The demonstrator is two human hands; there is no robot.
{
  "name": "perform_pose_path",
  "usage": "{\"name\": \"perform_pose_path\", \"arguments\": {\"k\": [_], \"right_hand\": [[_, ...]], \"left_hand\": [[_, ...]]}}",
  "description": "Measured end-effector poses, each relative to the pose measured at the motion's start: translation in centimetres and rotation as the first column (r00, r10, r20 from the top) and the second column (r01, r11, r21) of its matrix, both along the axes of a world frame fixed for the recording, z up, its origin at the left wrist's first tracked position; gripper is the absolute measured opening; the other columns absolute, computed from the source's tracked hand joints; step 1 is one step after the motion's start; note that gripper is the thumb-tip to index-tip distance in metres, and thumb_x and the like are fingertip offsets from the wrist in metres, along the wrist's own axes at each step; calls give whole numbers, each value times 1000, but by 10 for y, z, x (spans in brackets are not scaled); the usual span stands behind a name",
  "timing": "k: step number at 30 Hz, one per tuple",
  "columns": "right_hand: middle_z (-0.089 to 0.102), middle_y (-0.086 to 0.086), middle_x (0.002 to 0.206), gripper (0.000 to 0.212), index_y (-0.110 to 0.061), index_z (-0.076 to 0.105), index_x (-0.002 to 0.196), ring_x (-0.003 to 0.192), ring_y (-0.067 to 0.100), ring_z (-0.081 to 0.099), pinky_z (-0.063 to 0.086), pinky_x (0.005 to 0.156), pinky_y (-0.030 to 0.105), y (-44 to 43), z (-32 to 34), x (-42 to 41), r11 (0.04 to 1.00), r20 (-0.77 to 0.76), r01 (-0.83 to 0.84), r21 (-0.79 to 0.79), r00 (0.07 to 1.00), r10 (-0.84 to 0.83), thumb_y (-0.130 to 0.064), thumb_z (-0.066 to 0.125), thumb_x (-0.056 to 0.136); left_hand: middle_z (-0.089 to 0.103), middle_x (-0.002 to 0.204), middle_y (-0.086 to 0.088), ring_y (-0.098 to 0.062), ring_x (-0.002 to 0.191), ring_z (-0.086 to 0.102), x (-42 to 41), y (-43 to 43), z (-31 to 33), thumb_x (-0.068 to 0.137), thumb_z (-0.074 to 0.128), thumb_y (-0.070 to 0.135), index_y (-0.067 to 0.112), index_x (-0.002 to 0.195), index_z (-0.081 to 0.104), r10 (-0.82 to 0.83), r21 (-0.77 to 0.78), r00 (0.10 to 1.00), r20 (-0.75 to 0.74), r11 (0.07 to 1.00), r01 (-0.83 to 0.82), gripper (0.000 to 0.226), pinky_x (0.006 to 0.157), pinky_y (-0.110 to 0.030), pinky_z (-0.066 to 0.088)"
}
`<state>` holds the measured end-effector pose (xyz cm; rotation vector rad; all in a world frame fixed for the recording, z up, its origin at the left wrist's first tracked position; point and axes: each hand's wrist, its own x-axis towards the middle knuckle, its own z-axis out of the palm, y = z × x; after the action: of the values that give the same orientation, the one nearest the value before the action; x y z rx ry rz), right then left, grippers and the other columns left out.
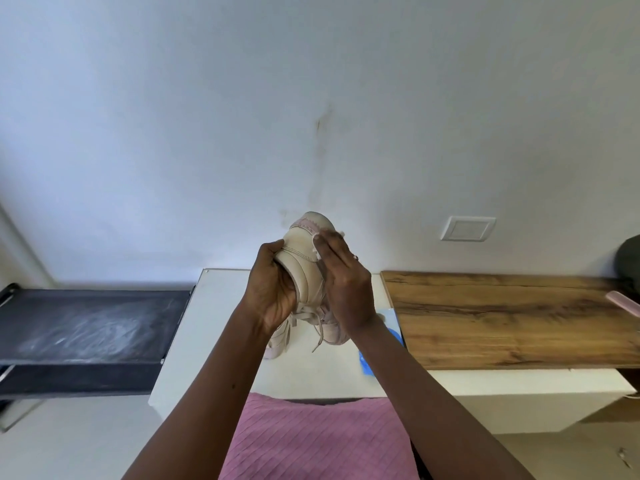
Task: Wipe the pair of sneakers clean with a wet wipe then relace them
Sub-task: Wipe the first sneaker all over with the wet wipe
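From my feed I see a pale wall [207, 116] filling most of the view, with 1 dark vertical streak [320, 150] running down its middle. A white switch plate [467, 228] sits on the wall to the right of it. Below stands a white table [221, 306], and just beside it on the right is a wooden top [502, 317] on a white base. A pink object [623, 301] lies at that top's far right edge, cut off by the frame, near a dark shape [628, 261] I cannot identify. On the left is a dark shelf [86, 323] smeared with whitish marks. A pink ribbed garment [311, 438] fills the bottom centre.
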<state>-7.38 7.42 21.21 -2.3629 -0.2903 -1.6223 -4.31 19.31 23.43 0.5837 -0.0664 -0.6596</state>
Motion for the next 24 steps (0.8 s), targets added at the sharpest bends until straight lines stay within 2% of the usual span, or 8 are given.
{"name": "perform_pose_path", "arguments": {"k": [3,9,14,15,17,18,19,24], "right_hand": [[66,12,115,25,-1,69,106,100,22,64,49,77,24,1,13,4,999,-32,13,48,999,-12,-8,50,90],[67,12,112,25,0,69,105,102,19,62,49,78,23,-1,5,-7,997,23,-7,74,1000,6,-6,48,91],[71,3,101,25,-4,73,95,93,11,66,51,83,16,-7,-4,-21,956,2,-154,251,987,159,0,49,89],[71,-6,98,28,-10,74,96,89,6,66,53,80,16,-4,-1,-23,892,-7,-189,410,978,210,5,55,83],[71,-19,84,41,-25,74,91,76,-4,64,52,70,16,3,14,-21,574,29,-211,791,950,310,12,61,79],[70,-20,77,43,-28,72,87,72,-5,62,50,69,15,1,19,-16,427,61,-204,881,943,326,13,61,79],[70,-19,73,44,-30,71,87,71,-4,60,48,70,16,-1,26,-12,382,63,-194,903,941,331,12,61,80],[68,-9,99,28,-6,73,98,91,-8,60,47,83,10,-3,31,-5,828,-60,-106,551,984,166,7,54,81]], "left_hand": [[65,115,-18,-25,100,67,-8,-4,3,91,37,29,0,106,70,-37,-10,998,59,999,38,46,89,-37,52],[53,132,-25,-31,123,53,-10,-6,5,95,42,26,-6,131,48,-48,-6,994,97,999,49,49,105,-41,39],[61,118,-25,-29,100,65,-5,-1,7,89,48,26,-7,125,51,16,35,998,63,999,-19,48,93,-40,48],[64,114,-24,-28,96,67,-4,-1,6,93,46,26,-6,122,53,33,55,997,69,998,-37,44,89,-39,51],[70,100,-19,-24,86,70,-4,-4,4,97,41,26,-3,114,58,38,79,996,85,996,-45,38,79,-34,57],[70,97,-17,-23,83,71,-5,-6,3,98,40,27,-2,111,60,28,76,996,87,996,-35,38,75,-33,58],[70,98,-17,-24,83,71,-6,-7,2,97,41,28,-2,109,63,19,66,996,89,998,-25,39,74,-33,59],[66,111,-22,-29,97,68,-10,-8,1,89,46,27,-1,102,72,-9,8,994,113,1000,9,40,89,-41,52]]}}
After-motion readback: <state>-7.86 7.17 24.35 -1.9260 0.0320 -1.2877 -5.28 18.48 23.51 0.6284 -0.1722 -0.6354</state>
